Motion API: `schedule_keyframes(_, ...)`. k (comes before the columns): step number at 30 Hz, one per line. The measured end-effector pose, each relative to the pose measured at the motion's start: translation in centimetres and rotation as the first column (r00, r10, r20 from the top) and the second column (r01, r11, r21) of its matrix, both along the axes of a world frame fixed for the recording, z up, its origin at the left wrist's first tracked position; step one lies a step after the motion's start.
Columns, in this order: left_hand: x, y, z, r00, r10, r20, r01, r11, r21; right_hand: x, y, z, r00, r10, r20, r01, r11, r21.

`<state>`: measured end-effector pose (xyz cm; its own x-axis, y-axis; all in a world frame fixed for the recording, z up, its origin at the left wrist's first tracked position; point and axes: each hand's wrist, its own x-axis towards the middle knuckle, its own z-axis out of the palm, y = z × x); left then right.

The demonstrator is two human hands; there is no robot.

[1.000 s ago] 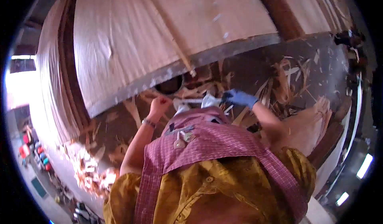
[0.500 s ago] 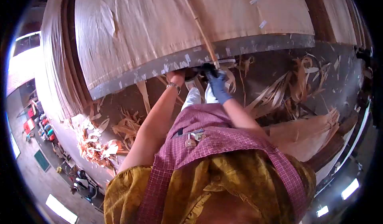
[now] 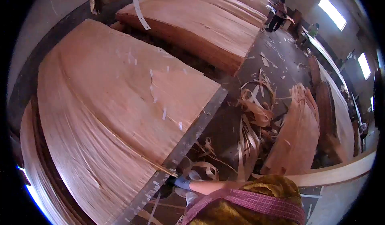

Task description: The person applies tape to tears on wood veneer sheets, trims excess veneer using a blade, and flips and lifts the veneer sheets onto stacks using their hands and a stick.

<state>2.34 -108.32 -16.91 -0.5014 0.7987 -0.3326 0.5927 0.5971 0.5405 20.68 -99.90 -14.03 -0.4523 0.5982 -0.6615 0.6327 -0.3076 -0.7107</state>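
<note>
My right hand, in a blue-grey glove, is at the edge of the large veneer sheet, by the near end of a long thin stick that lies across the sheet. Its fingers are dark and partly hidden at the grey edge strip, so I cannot make out what they hold. My left hand does not show. Small white tape pieces dot the sheet and the strip.
Behind stands another thick veneer stack. Curled veneer scraps litter the floor at the right, beside a bundle of veneer. A person stands far off, with another person further right.
The view has swung to the right, bringing the far stacks and people into sight. My left hand has left the view, while my gloved right hand stays near the stick's end.
</note>
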Motion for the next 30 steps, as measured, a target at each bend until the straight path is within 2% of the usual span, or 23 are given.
schedule_keyframes(3, 0.9, -1.8, 4.3, 0.957, 0.103, 0.270, -0.113, 0.993, 0.022, 1.1, 0.7, 2.3, 0.995, 0.051, -0.083, -0.051, 0.999, 0.001)
schedule_keyframes(7, 3.1, -3.5, 10.2, 0.761, 0.204, 0.615, -0.251, 0.968, -0.010, 3.1, 1.8, 8.0, 0.958, 0.171, -0.229, -0.175, 0.985, 0.005)
schedule_keyframes(10, 4.2, -4.6, 12.5, 0.641, 0.184, 0.745, -0.268, 0.963, -0.007, 3.9, 1.5, 12.7, 0.899, 0.258, -0.354, -0.270, 0.963, 0.018)
schedule_keyframes(13, 4.9, -5.1, 13.3, 0.577, 0.134, 0.805, -0.285, 0.958, 0.045, 4.1, 1.9, 16.3, 0.832, 0.333, -0.443, -0.345, 0.937, 0.056)
schedule_keyframes(15, 5.1, -4.3, 13.6, 0.615, 0.104, 0.782, -0.280, 0.955, 0.094, 4.2, 2.6, 18.0, 0.795, 0.365, -0.484, -0.373, 0.924, 0.084)
schedule_keyframes(18, 3.7, -1.9, 15.3, 0.793, 0.107, 0.600, -0.240, 0.959, 0.148, 5.3, 4.4, 20.2, 0.766, 0.397, -0.506, -0.384, 0.913, 0.136)
schedule_keyframes(19, 4.3, -0.7, 18.5, 0.758, 0.154, 0.634, -0.341, 0.922, 0.184, 6.2, 5.2, 20.8, 0.767, 0.405, -0.499, -0.379, 0.912, 0.157)
schedule_keyframes(20, 3.9, -0.4, 18.5, 0.817, 0.136, 0.560, -0.319, 0.917, 0.242, 7.3, 5.9, 21.1, 0.784, 0.413, -0.464, -0.383, 0.909, 0.163)
schedule_keyframes(22, 1.6, 0.0, 18.5, 0.913, 0.109, 0.394, -0.257, 0.902, 0.346, 10.1, 7.9, 20.5, 0.830, 0.440, -0.343, -0.406, 0.898, 0.170)
schedule_keyframes(23, 0.7, 0.1, 18.3, 0.880, 0.152, 0.450, -0.323, 0.886, 0.332, 11.8, 8.9, 19.9, 0.846, 0.458, -0.273, -0.427, 0.888, 0.169)
schedule_keyframes(24, -0.5, -0.1, 18.0, 0.843, 0.191, 0.503, -0.385, 0.867, 0.315, 13.6, 9.8, 15.3, 0.852, 0.429, -0.300, -0.378, 0.900, 0.215)
schedule_keyframes(25, -1.9, -0.2, 17.7, 0.801, 0.228, 0.553, -0.445, 0.846, 0.295, 15.6, 11.2, 14.4, 0.861, 0.455, -0.228, -0.393, 0.879, 0.271)
schedule_keyframes(26, -3.5, -0.5, 17.3, 0.842, 0.248, 0.480, -0.434, 0.840, 0.327, 17.9, 12.9, 14.1, 0.867, 0.475, -0.152, -0.411, 0.852, 0.324)
schedule_keyframes(28, -6.6, -1.2, 16.4, 0.898, 0.292, 0.331, -0.410, 0.828, 0.383, 23.1, 15.2, 13.2, 0.931, 0.360, 0.055, -0.357, 0.872, 0.333)
schedule_keyframes(30, -9.8, -2.2, 15.9, 0.962, 0.245, 0.123, -0.274, 0.875, 0.400, 27.8, 18.5, 13.6, 0.902, 0.354, 0.249, -0.427, 0.821, 0.380)
